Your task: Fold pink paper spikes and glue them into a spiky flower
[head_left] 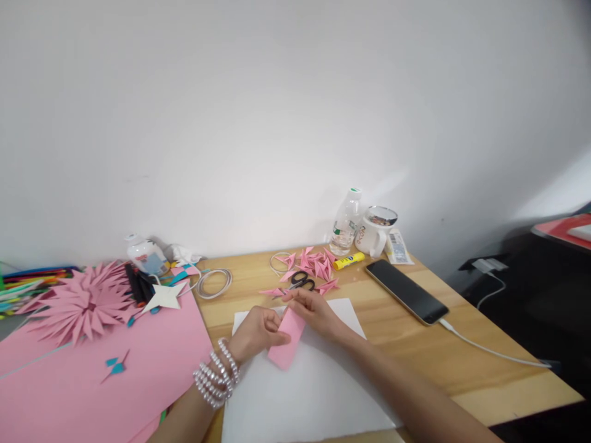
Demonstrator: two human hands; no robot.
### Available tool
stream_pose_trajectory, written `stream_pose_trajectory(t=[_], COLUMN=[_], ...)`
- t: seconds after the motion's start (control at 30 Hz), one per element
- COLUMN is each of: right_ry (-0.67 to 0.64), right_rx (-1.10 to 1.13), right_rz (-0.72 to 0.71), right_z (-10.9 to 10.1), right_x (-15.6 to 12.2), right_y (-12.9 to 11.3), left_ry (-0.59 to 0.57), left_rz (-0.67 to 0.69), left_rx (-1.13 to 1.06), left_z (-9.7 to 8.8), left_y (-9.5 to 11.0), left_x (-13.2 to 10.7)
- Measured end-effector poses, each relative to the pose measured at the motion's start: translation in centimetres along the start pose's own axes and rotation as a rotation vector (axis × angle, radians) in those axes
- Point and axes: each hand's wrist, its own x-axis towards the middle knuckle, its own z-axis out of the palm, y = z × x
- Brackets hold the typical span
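A pink strip of paper [285, 352] is tilted between my two hands, above a white sheet [318, 394] on the table. My left hand [261, 332], with a beaded bracelet at its wrist, pinches the strip's left edge between thumb and fingers. At the strip's far end, my right hand [316, 312] has its fingers closed on the paper; part of that end is hidden behind them. Just beyond the hands lie black-handled scissors [302, 281] and several folded pink paper pieces [318, 263].
A yellow glue stick [349, 261], a bottle [345, 224] and a mug [375, 231] stand or lie near the wall. A phone [406, 290] with a cable is at the right. Pink sheets [170, 351] and a spiky pink paper flower [90, 304] occupy the left.
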Motion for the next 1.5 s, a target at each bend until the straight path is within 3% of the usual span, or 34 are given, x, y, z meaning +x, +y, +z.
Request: stream_pose_trajectory(t=[0.13, 0.37, 0.6, 0.83, 1.2, 1.5], right_ry=[-0.074, 0.055, -0.038, 0.09, 0.095, 0.056], right_rx=[-0.018, 0.009, -0.067, -0.047, -0.024, -0.04], right_rz=[-0.055, -0.095, -0.079, -0.059, -0.05, -0.017], right_z=[0.2, 0.1, 0.0, 0.2, 0.3, -0.1], right_x=[-0.2, -0.1, -0.1, 0.0, -0.1, -0.3], right_y=[-0.1, 0.0, 0.0, 0.4, 0.2, -0.4], left_ry=[0.001, 0.076, 0.152, 0.08, 0.151, 0.081], left_rz=[0.004, 0.097, 0.061, 0.037, 0.033, 0.034], left_rx=[-0.003, -0.083, -0.189, -0.34, -0.381, -0.417], left_z=[-0.1, -0.2, -0.3, 0.0, 0.2, -0.2], left_y=[-0.1, 0.2, -0.4, -0.1, -0.5, -0.8], left_x=[0.1, 0.1, 0.4, 0.3, 0.5, 0.6])
